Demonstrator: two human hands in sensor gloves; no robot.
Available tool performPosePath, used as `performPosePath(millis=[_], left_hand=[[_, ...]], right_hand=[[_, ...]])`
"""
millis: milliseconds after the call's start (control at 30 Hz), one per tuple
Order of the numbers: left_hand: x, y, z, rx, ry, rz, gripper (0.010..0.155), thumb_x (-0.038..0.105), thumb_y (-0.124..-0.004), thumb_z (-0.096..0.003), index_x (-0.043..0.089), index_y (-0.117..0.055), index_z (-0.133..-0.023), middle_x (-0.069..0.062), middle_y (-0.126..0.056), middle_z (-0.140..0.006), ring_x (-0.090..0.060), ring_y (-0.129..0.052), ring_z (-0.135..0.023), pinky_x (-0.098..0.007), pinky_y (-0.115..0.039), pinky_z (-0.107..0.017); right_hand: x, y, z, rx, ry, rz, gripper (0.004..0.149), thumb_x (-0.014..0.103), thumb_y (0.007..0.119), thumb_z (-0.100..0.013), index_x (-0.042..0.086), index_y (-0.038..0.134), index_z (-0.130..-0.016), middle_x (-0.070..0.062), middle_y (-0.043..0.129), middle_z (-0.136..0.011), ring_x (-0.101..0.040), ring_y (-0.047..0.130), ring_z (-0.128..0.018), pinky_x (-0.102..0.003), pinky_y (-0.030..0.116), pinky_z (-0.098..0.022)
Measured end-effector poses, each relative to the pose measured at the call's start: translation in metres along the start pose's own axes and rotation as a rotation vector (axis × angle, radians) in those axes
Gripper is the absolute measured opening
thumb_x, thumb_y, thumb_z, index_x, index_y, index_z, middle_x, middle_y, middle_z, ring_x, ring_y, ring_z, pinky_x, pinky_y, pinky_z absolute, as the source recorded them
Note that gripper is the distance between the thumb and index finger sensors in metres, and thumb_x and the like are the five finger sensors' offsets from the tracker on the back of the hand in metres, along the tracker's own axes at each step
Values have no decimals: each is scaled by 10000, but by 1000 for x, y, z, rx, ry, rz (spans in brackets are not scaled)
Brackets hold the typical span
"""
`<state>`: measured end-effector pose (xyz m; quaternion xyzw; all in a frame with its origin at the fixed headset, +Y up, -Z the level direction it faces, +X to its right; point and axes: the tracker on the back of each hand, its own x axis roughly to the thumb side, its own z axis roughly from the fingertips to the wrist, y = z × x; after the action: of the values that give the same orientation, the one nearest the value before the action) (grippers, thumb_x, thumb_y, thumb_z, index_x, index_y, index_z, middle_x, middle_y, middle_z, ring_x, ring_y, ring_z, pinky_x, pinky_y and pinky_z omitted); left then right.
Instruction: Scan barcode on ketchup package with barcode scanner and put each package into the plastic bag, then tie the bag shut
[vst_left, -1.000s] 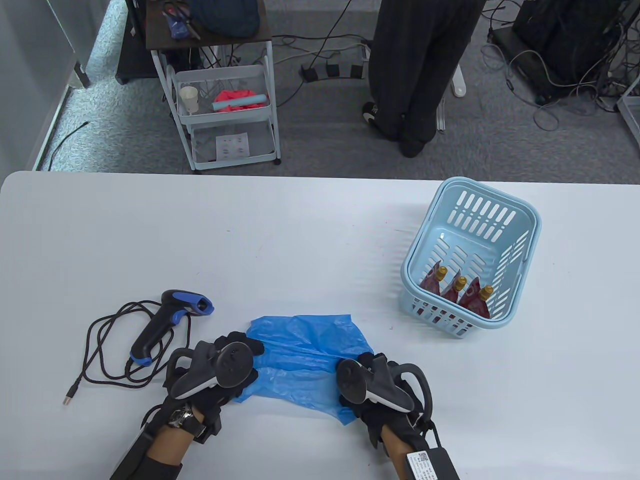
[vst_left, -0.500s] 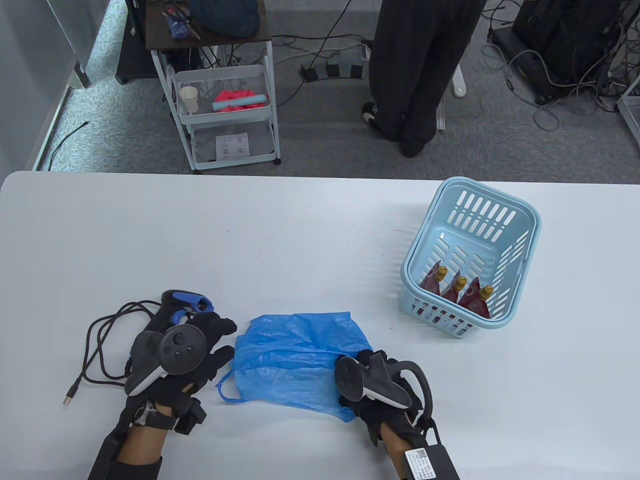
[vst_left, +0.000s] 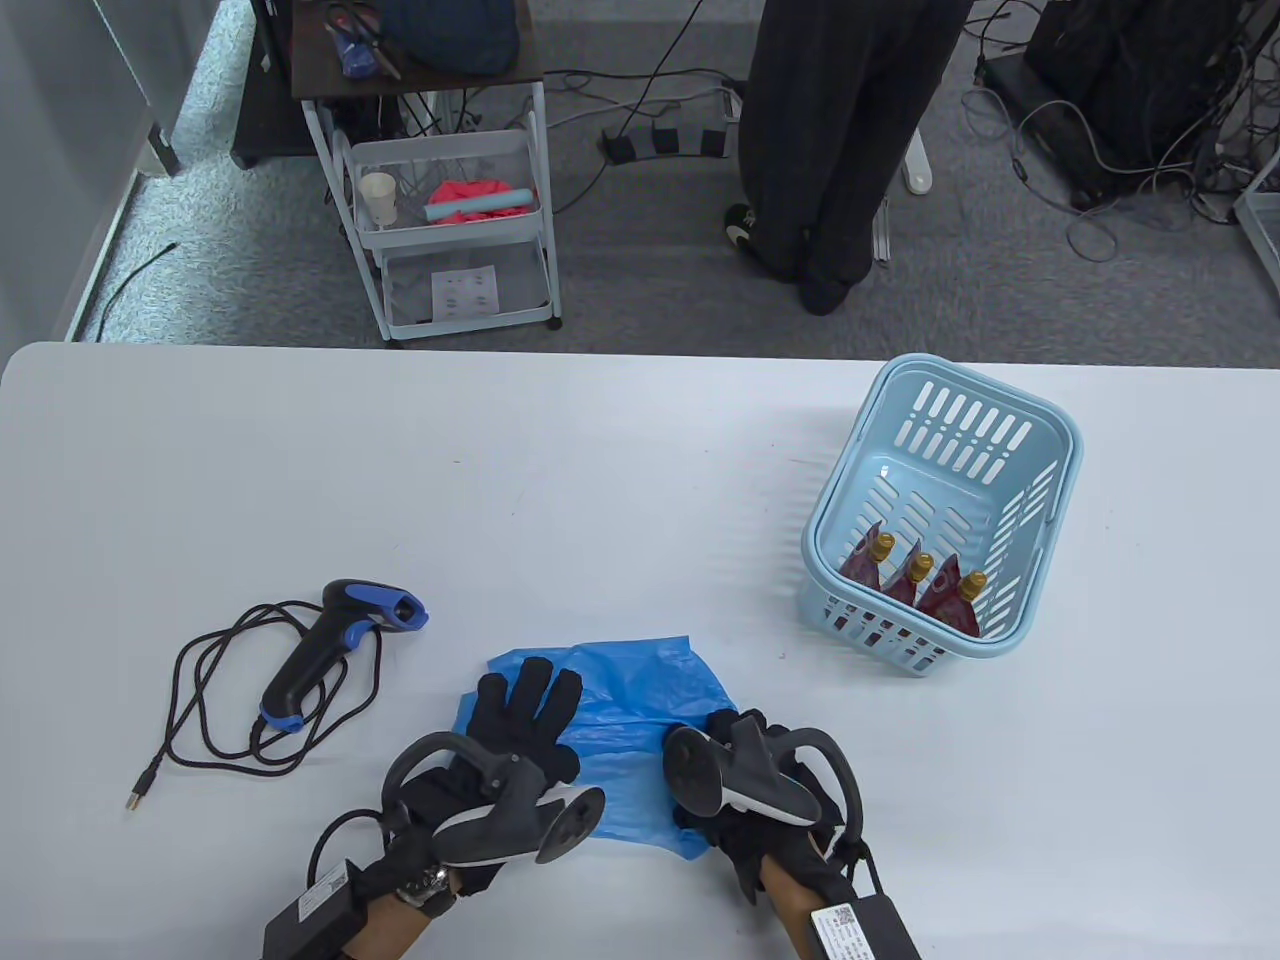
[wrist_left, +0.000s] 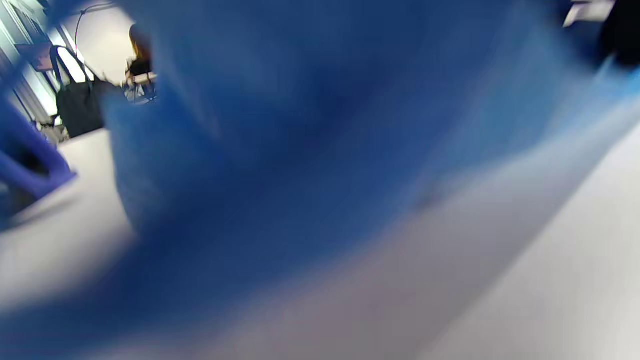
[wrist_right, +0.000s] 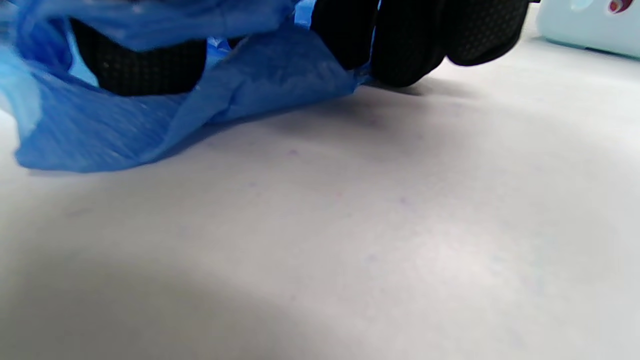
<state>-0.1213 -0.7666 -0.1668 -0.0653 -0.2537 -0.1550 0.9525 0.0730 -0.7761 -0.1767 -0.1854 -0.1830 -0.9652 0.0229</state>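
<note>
A crumpled blue plastic bag (vst_left: 640, 715) lies flat near the table's front edge. My left hand (vst_left: 525, 710) rests on the bag's left part with fingers straight and spread. My right hand (vst_left: 745, 740) grips the bag's right edge; in the right wrist view its fingers (wrist_right: 400, 40) curl on the blue film (wrist_right: 250, 85). The left wrist view shows only blurred blue bag (wrist_left: 300, 125). The black and blue barcode scanner (vst_left: 330, 650) lies left of the bag, untouched. Three red ketchup packages (vst_left: 912, 585) with gold caps stand in the light blue basket (vst_left: 1040, 440).
The scanner's black cable (vst_left: 215, 700) coils on the table at the left, its plug near the front edge. A person's legs (vst_left: 830, 150) stand beyond the far table edge, next to a white trolley (vst_left: 450, 230).
My left hand left the bag, hovered over the scanner half a second ago, then came back and now lies flat on the bag's left part. The right hand stayed put.
</note>
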Motion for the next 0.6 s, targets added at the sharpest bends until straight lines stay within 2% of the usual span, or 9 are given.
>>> performPosePath(millis=[67, 100, 133, 200, 267, 433, 600], left_hand=[[-13, -11, -6, -38, 54, 66, 390, 438, -844, -437, 363, -835, -820, -38, -304, -1217, -448, -344, -1150, -639, -461, -803], [-19, -13, -7, -41, 62, 130, 437, 440, -835, -440, 364, -800, -868, -57, -290, -1216, -451, -330, -1149, -648, -452, -801], [-26, -16, -8, -68, 68, 214, 507, 444, -846, -437, 375, -760, -931, -95, -276, -1216, -462, -326, -1146, -657, -442, -799], [-36, -20, -9, -111, 84, 274, 663, 472, -834, -435, 416, -617, -1060, -122, -278, -1216, -486, -352, -1138, -662, -458, -793], [-42, -24, -10, -138, 90, 356, 783, 474, -841, -431, 383, -487, -1123, -149, -262, -1210, -503, -357, -1132, -668, -463, -787], [-45, -25, -11, -158, 88, 378, 963, 486, -855, -417, 349, -251, -1154, -164, -209, -1199, -503, -377, -1132, -668, -479, -786], [-48, -26, -11, -157, 90, 391, 1046, 505, -864, -399, 295, -166, -1150, -116, -212, -1197, -475, -430, -1133, -668, -482, -787]], right_hand=[[0, 1, 2, -2, -7, 4, 779, 499, 845, -413, 281, 511, -1083, -170, 571, -1029, -456, 602, -896, -627, 555, -682], [0, 1, 2, -1, -9, 6, 786, 505, 844, -411, 282, 507, -1086, -173, 566, -1033, -455, 597, -900, -627, 555, -682], [-1, 1, 3, 4, -10, 10, 796, 511, 845, -409, 285, 498, -1089, -179, 553, -1040, -460, 586, -905, -629, 549, -684], [-2, 0, 3, 18, -6, 23, 845, 528, 846, -401, 286, 453, -1109, -192, 505, -1069, -471, 549, -925, -634, 532, -693], [-4, -2, 3, 30, 2, 48, 914, 540, 852, -395, 315, 351, -1126, -209, 438, -1107, -479, 507, -943, -638, 506, -706], [-16, -15, 2, 9, 47, 57, 931, 497, 869, -420, 374, 260, -1114, -221, 376, -1142, -473, 484, -960, -634, 501, -713], [-44, -42, 9, -115, 115, -121, 804, 408, 874, -445, 366, 408, -1099, -225, 410, -1135, -472, 506, -950, -631, 515, -705]])
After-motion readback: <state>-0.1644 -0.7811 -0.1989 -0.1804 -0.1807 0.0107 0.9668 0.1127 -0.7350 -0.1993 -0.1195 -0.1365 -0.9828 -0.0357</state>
